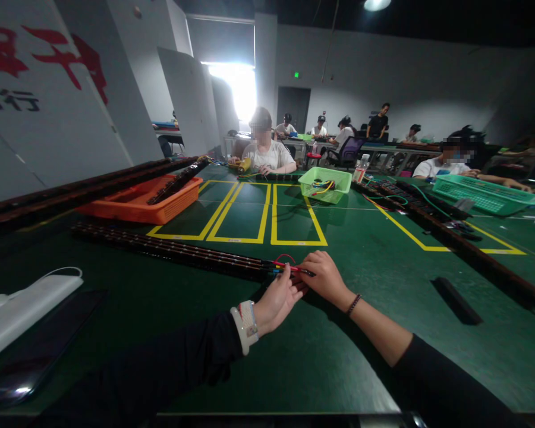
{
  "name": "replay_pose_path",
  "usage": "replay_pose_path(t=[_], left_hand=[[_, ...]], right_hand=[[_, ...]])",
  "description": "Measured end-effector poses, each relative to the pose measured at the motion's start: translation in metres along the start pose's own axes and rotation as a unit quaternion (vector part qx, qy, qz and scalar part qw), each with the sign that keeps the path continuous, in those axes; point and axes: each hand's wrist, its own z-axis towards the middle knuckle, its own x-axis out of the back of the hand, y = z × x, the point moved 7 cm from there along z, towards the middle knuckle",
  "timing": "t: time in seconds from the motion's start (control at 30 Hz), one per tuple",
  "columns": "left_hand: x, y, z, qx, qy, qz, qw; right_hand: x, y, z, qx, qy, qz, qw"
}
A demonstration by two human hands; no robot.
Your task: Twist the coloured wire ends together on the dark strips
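A long dark strip (173,249) lies across the green table (374,333), running from the far left to the middle. At its near end red and blue wires (285,261) stick out. My left hand (276,300) is closed in a pinch on those wires at the strip's end. My right hand (323,276) rests just right of it, fingers curled on the same wire bundle. A white band sits on my left wrist, a bead bracelet on my right.
An orange tray (138,202) with dark strips stands at back left, a green basket (325,184) at back centre, a teal basket (485,193) at right. More long strips (450,235) lie on the right. A white device (18,306) and phone (40,351) sit left. People work behind.
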Motion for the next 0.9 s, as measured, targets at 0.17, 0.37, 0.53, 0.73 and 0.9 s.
replay_pose_path(t=[0.17,0.37,0.53,0.73,0.9], left_hand=[[0.000,0.009,0.003,-0.077,0.007,-0.017,0.997],[0.006,0.006,0.005,-0.066,0.020,-0.029,0.997],[0.006,0.010,0.001,-0.063,0.030,-0.023,0.997],[0.000,0.011,-0.001,-0.057,0.019,-0.016,0.998],[0.002,0.009,-0.003,-0.040,0.036,0.003,0.999]], right_hand=[[0.003,-0.024,-0.008,0.136,-0.028,-0.112,0.984],[0.000,-0.034,-0.010,0.220,-0.088,-0.111,0.965],[0.012,-0.029,-0.005,0.200,-0.076,-0.101,0.972],[0.011,-0.026,-0.004,0.203,-0.121,-0.133,0.963],[0.009,-0.006,-0.001,0.091,-0.092,-0.035,0.991]])
